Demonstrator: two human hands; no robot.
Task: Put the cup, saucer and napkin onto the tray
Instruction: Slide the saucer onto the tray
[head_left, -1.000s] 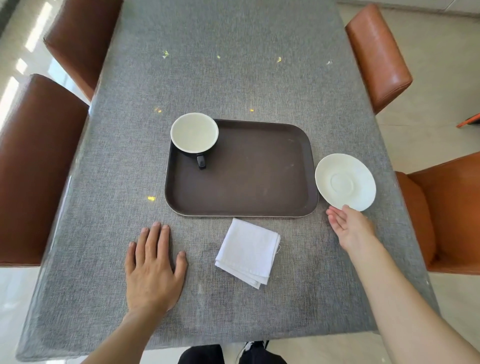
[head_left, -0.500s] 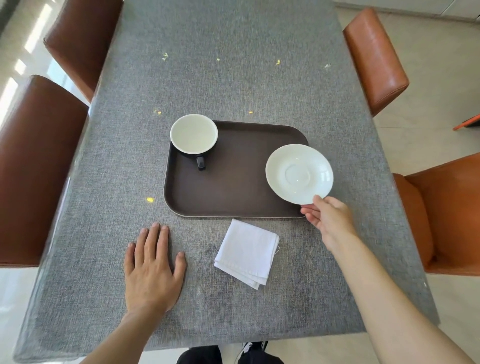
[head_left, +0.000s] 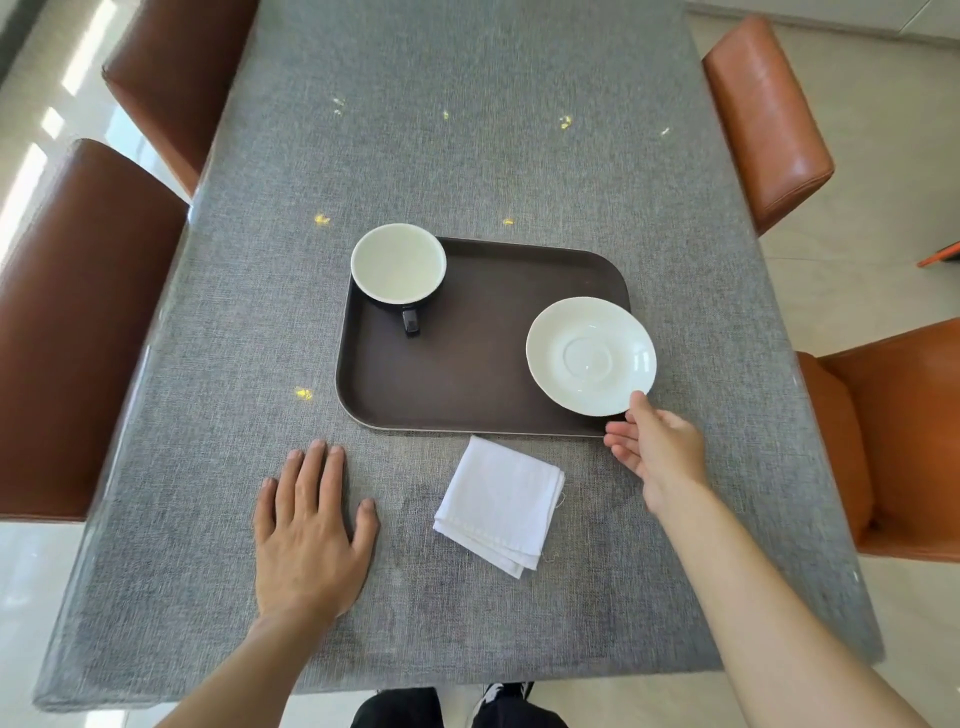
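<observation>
A dark brown tray (head_left: 467, 379) lies on the grey table. A black cup (head_left: 398, 265) with a white inside stands in its far left corner, handle toward me. The white saucer (head_left: 591, 356) is over the tray's right end, its right rim past the tray's edge. My right hand (head_left: 652, 447) pinches the saucer's near rim, thumb on top. Whether the saucer rests on the tray I cannot tell. A folded white napkin (head_left: 501, 501) lies on the table just in front of the tray. My left hand (head_left: 309, 530) lies flat on the table, fingers spread, left of the napkin.
The grey table (head_left: 467, 130) stretches away from me. Brown leather chairs stand along both sides: two on the left (head_left: 78, 322), two on the right (head_left: 763, 114). My shoes show below the table's near edge.
My right hand has carried the saucer from the table at the tray's right to above the tray's right end. My left hand, the cup and the napkin have stayed put.
</observation>
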